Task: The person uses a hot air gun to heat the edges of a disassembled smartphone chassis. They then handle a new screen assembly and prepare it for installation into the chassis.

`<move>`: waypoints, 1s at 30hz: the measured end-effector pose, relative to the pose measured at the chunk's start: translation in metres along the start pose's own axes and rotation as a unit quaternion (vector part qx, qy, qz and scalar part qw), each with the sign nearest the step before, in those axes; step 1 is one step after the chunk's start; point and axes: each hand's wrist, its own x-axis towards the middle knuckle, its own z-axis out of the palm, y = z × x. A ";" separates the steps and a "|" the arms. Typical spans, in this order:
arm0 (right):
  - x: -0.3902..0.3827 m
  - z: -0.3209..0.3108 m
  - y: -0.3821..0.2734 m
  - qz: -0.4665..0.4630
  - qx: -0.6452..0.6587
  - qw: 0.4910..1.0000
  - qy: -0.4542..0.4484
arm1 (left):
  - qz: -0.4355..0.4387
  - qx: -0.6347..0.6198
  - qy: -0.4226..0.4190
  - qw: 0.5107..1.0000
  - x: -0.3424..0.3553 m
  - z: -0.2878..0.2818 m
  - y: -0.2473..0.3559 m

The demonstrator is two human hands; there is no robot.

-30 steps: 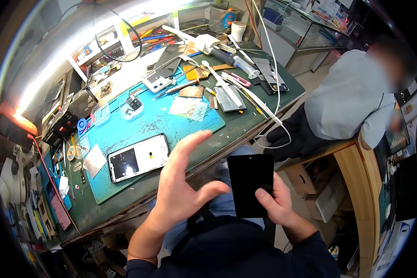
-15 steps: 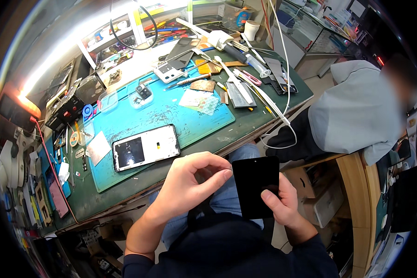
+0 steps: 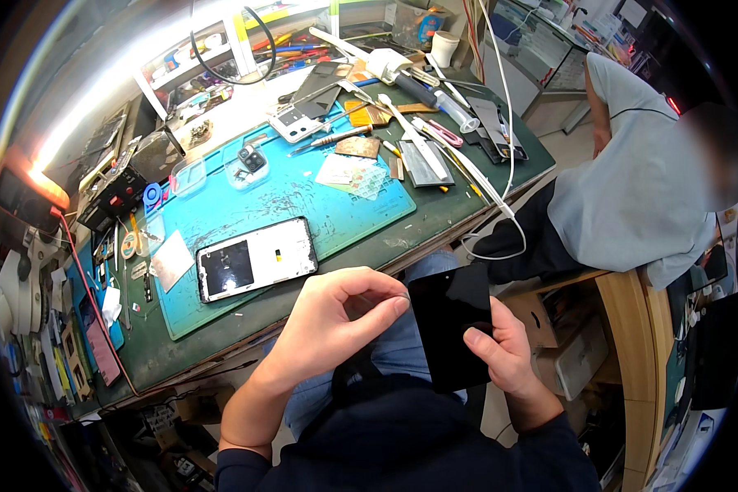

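My right hand (image 3: pixel 510 353) holds a black phone screen (image 3: pixel 444 336) over my lap, its thumb flat on the glass and the other fingers behind it. A small round camera hole shows near its top edge. My left hand (image 3: pixel 324 324) is pinched, thumb against forefinger, at the screen's upper left edge; whatever lies between those fingertips is too small to make out. On the blue work mat (image 3: pixel 336 234) beyond lies an opened phone housing (image 3: pixel 291 254), white inside with a dark rectangular battery at its left.
Tweezers, a brush (image 3: pixel 371 116), a syringe (image 3: pixel 455 111) and other tools crowd the bench's far right. Clear plastic trays (image 3: pixel 246 170) stand on the mat. A white cable (image 3: pixel 508 148) hangs over the right edge. Another person in a grey shirt (image 3: pixel 631 180) sits at the right.
The screen has tilted slightly in my right hand, its top edge now slanting. My left hand keeps its pinch at the edge. The other person has shifted, and an arm now shows.
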 end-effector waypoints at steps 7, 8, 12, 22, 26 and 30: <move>0.001 0.001 -0.002 0.013 0.043 0.999 -0.006 | -0.019 -0.048 -0.008 0.999 0.001 -0.001 -0.006; 0.001 0.001 -0.001 0.017 0.049 0.999 -0.006 | -0.020 -0.048 -0.010 0.999 0.001 -0.001 -0.006; 0.002 -0.003 0.004 0.021 0.062 0.998 -0.011 | -0.029 -0.053 -0.017 0.998 0.002 -0.002 -0.004; 0.011 -0.006 0.018 0.020 0.162 0.986 -0.022 | -0.067 -0.155 -0.096 0.981 0.002 -0.002 0.001; 0.010 -0.011 0.017 -0.036 0.077 0.995 -0.055 | 0.101 0.007 -0.150 0.984 0.005 -0.005 0.000; 0.017 -0.010 0.012 -0.175 -0.084 0.975 -0.111 | 0.258 0.161 -0.138 0.943 -0.005 -0.007 0.004</move>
